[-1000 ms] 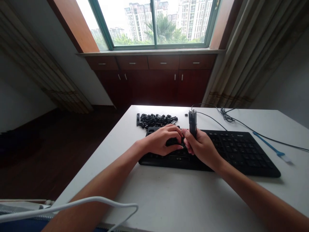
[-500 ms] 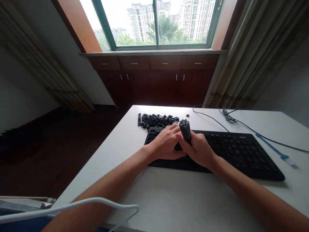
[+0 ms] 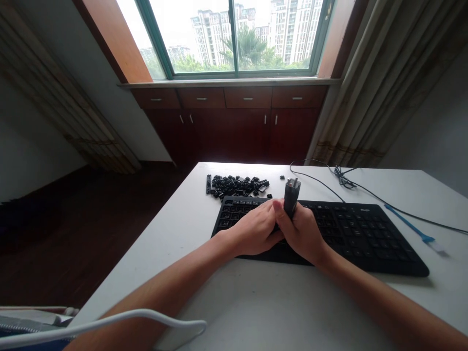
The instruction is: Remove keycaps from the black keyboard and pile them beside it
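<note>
My right hand (image 3: 302,231) grips a dark grey cylindrical tool (image 3: 291,196) upright, with its metal-tipped end pointing up. My left hand (image 3: 254,230) lies curled over the black keyboard (image 3: 351,234), its fingers against my right hand. Whether it holds anything is hidden. Both hands cover the keyboard's middle. Behind the keyboard lies a heap of loose black keycaps (image 3: 236,185), just beyond my left fingertips. A narrow black strip (image 3: 208,184) lies at the heap's left end, and one small black key (image 3: 282,177) sits apart to its right.
The white table's (image 3: 256,297) edge runs along the left. A black cable (image 3: 314,179) tangles behind the keyboard, and a blue-handled tool (image 3: 409,227) lies to its right. A white cable (image 3: 109,319) crosses the foreground. Cabinets and a window stand beyond the table.
The dark tool has gone from tilted back to upright in my right hand. My left hand has slid nearer the keyboard's front, showing more keys at its left.
</note>
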Available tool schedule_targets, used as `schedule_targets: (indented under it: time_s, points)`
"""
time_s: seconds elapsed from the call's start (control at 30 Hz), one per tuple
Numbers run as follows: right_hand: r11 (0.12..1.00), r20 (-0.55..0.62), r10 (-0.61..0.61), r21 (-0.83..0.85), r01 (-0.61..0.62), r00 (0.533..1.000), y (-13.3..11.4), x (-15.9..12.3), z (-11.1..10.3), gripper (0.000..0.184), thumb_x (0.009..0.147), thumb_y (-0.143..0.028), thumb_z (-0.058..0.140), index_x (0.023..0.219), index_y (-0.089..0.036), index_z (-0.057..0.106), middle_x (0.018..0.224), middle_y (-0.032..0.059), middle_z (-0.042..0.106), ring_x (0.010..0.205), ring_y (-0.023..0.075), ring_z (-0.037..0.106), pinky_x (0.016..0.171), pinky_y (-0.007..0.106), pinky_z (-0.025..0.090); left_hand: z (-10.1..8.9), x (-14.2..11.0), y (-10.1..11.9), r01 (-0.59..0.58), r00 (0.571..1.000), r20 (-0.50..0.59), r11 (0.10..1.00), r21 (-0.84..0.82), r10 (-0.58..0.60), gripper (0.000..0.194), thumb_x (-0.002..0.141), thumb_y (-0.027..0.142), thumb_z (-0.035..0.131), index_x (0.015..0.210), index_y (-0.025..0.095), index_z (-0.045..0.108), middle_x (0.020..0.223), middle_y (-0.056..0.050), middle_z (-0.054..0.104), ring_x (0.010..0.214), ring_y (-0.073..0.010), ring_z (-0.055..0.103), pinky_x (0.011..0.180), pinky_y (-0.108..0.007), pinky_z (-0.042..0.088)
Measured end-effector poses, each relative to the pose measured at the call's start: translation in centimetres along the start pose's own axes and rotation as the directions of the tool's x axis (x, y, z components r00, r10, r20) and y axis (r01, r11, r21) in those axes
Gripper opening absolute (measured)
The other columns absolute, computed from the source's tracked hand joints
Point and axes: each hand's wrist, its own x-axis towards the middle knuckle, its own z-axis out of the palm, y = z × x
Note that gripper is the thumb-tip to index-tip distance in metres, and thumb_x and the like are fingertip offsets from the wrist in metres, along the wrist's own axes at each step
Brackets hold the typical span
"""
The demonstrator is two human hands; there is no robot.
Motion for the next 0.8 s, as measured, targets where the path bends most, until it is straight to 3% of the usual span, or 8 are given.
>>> schedule_targets:
  time_s: [0.2, 0.33, 0.5, 0.6, 0.8]
  points:
    - [0.990, -0.214, 0.110, 0.112, -0.088, 0.971, 0.6, 0.4, 0.4, 0.037, 0.099, -0.045, 0.054, 0.072, -0.022, 0.049, 0.058, -0.0017, 0.051, 0.052, 0.0139, 0.046, 0.053, 0.028, 0.038, -0.1, 0.2, 0.5, 0.006, 1.000, 0.004, 1.000, 0.018, -0.007, 0.049, 0.098, 0.027, 0.056, 0.144, 0.018, 0.039, 0.151, -0.018, 0.048, 0.142, -0.0327, 0.046, 0.116, -0.051, 0.045]
    - [0.981, -0.160, 0.140, 0.159, -0.115, 0.977, 0.8, 0.7, 0.4, 0.038, 0.099, -0.046, 0.055, 0.070, -0.022, 0.048, 0.059, -0.0028, 0.047, 0.055, 0.0130, 0.043, 0.053, 0.028, 0.037, -0.2, 0.3, 0.5, 0.026, 0.999, 0.021, 1.000, 0.009, -0.026, 0.044, 0.098, 0.028, 0.055, 0.140, 0.016, 0.044, 0.148, -0.019, 0.051, 0.140, -0.0322, 0.048, 0.114, -0.047, 0.048]
    - [0.944, -0.171, 0.212, 0.291, -0.156, 0.962, 0.3, 0.7, 0.1, 0.041, 0.098, -0.047, 0.056, 0.068, -0.022, 0.045, 0.055, -0.0043, 0.045, 0.050, 0.0114, 0.040, 0.050, 0.028, 0.035, -0.9, 0.2, 0.5, 0.013, 0.999, 0.040, 1.000, -0.017, -0.012, 0.043, 0.095, 0.033, 0.060, 0.134, 0.017, 0.051, 0.142, -0.016, 0.056, 0.133, -0.0295, 0.055, 0.112, -0.043, 0.050]
    - [0.947, -0.160, 0.215, 0.276, -0.165, 0.964, 0.2, 0.6, -0.2, 0.042, 0.098, -0.046, 0.056, 0.066, -0.022, 0.046, 0.054, -0.0044, 0.045, 0.047, 0.0106, 0.039, 0.048, 0.028, 0.033, -1.4, -0.1, 0.3, 0.002, 0.999, 0.043, 1.000, -0.009, -0.002, 0.047, 0.093, 0.037, 0.064, 0.135, 0.020, 0.052, 0.142, -0.013, 0.057, 0.133, -0.0290, 0.056, 0.112, -0.043, 0.050]
    - [0.967, 0.004, 0.154, 0.204, -0.151, 0.988, 0.5, 0.4, -0.4, 0.043, 0.100, -0.043, 0.054, 0.064, -0.022, 0.046, 0.055, -0.0032, 0.048, 0.050, 0.0115, 0.043, 0.054, 0.029, 0.039, -1.6, -0.3, -0.2, 0.024, 0.997, 0.078, 1.000, 0.017, -0.025, 0.058, 0.090, 0.048, 0.067, 0.136, 0.017, 0.052, 0.140, -0.015, 0.058, 0.128, -0.0319, 0.058, 0.107, -0.045, 0.053]
